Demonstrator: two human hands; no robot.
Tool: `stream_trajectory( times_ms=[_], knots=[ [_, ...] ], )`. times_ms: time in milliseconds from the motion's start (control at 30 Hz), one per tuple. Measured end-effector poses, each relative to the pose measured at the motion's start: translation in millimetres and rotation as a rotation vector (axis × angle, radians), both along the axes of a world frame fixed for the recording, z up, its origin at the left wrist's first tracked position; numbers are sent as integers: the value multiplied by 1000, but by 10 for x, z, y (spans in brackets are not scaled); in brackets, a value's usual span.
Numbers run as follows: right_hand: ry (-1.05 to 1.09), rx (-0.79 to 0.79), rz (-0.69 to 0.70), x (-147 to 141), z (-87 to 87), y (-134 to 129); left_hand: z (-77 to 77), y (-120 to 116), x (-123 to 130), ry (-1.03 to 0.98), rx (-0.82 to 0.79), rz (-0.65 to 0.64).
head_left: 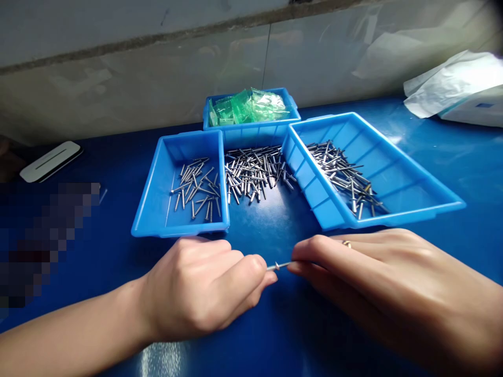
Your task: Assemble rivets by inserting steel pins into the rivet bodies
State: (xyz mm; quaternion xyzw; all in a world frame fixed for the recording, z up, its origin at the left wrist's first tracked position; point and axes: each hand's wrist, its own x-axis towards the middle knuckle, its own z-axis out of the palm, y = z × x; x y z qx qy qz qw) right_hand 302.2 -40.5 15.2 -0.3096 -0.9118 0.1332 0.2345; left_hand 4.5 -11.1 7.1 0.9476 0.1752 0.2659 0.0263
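Between my two hands a thin metal rivet (277, 266) lies level, just in front of the trays. My left hand (212, 285) is closed, thumb and fingers pinching the rivet's left end. The fingertips of my right hand (365, 277), which wears a ring, pinch its thin right end. Beyond my left hand, the left blue tray (147, 201) holds loose screws (194, 186). A pile of rivets (255, 170) lies on the blue table (267, 217) between the trays. More rivets (334, 167) fill the left side of the right blue tray (408, 180).
A back blue tray (255, 128) with green and clear plastic bags (245, 106) stands near the wall (157, 84). A white flat device (51, 161) lies at the far left. White plastic bags (456, 86) sit at the back right.
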Motion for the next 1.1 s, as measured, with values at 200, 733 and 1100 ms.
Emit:
stream_trajectory(
  times_ms=[200, 733, 1100],
  knots=[
    [-16, -15, -42, -19, -35, -62, -20, 23, -14, 46, 26, -24],
    [4, -79, 43, -102, -15, -15, -23, -18, 9, -143, -195, -57],
    [45, -57, -178, -36, -69, -168, -49, -13, 6, -133, -70, -99]
  ],
)
